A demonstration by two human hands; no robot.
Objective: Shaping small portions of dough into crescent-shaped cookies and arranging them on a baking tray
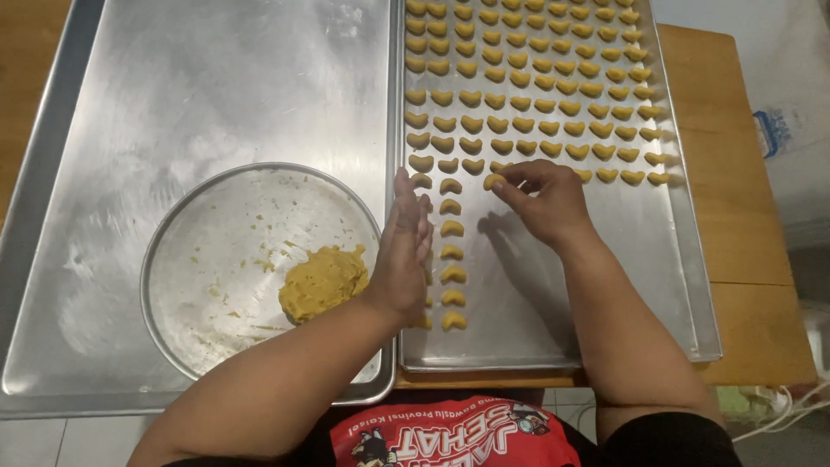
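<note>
**Crescent dough pieces laid out on a baking tray, head view**

The right hand (545,203) pinches 1 small crescent-shaped dough piece (494,182) between thumb and fingertips and holds it at the surface of the right baking tray (683,285), just below the lowest full row. The left hand (405,251) stands on edge, fingers straight and pressed together, beside a single column of crescents (450,251) that runs down the tray's left side; whether it touches them is hard to tell. The upper part of this tray carries about 9 close rows of shaped crescents (536,104), while its lower part is bare metal. A lump of yellow dough (322,283) sits in a round metal pan (173,259), which rests on the left baking tray (216,86). Both trays lie on a wooden table (743,242). Judged from this layout, roughly half of the tray is filled, and a modest portion of dough remains unshaped.
</note>
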